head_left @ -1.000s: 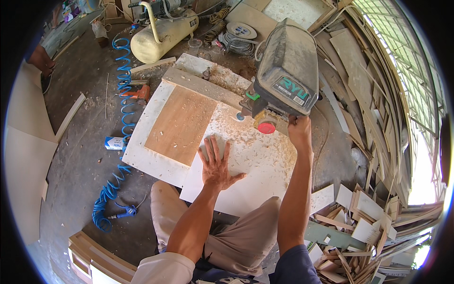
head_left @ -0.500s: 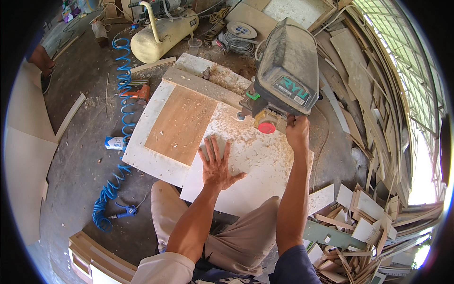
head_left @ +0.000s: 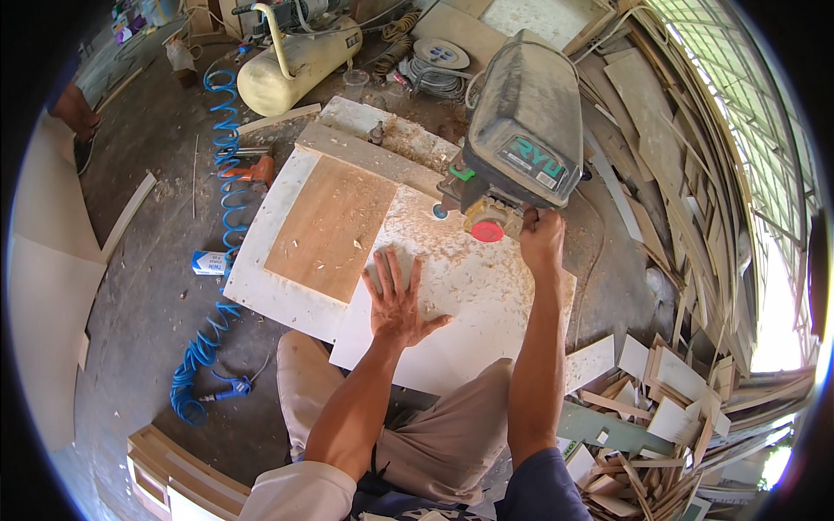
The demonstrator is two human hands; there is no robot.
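My left hand lies flat, fingers spread, on a white board strewn with wood shavings. To the right, my right hand is closed around the feed handle of a dusty dark drill press; the fingers cover most of the handle. The press has a red round cap beside my right hand. Its bit is at the board's far part, beyond my left fingertips. How deep the bit sits is hard to see. A brown wood panel lies left of the white board, against a wooden strip.
A coiled blue air hose runs down the left, near an orange tool and a small blue-white box. A cream compressor tank and cable reel stand behind. Wood offcuts are heaped right. A person's hand shows far left.
My right hand has shifted slightly on the handle. Around the bit, a pale ring seen earlier now looks a bluish round. My left hand stays pressed in the same place.
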